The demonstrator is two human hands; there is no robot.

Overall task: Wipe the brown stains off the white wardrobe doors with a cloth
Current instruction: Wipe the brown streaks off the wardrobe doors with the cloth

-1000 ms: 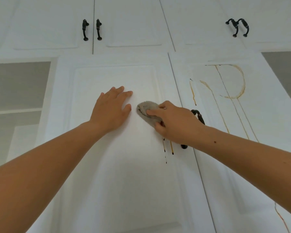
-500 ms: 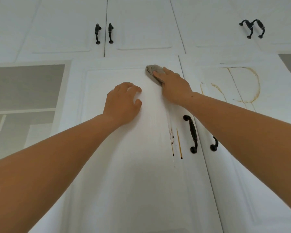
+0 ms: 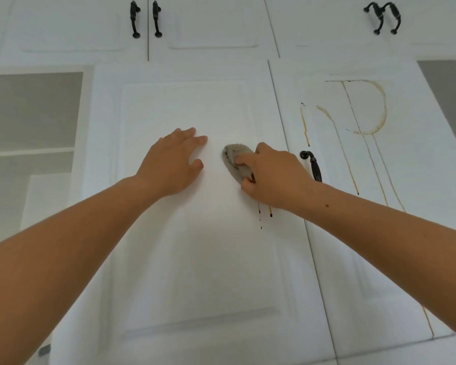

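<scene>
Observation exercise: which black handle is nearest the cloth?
The lone handle beside the right hand holding the cloth; the left pair and right pair sit far higher.

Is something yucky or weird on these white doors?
Yes. The right door has a brown ring stain with long drips running down near it, which looks odd on white paint. The left door has short dark drips just below the right hand, which holds a grey cloth against that door.
</scene>
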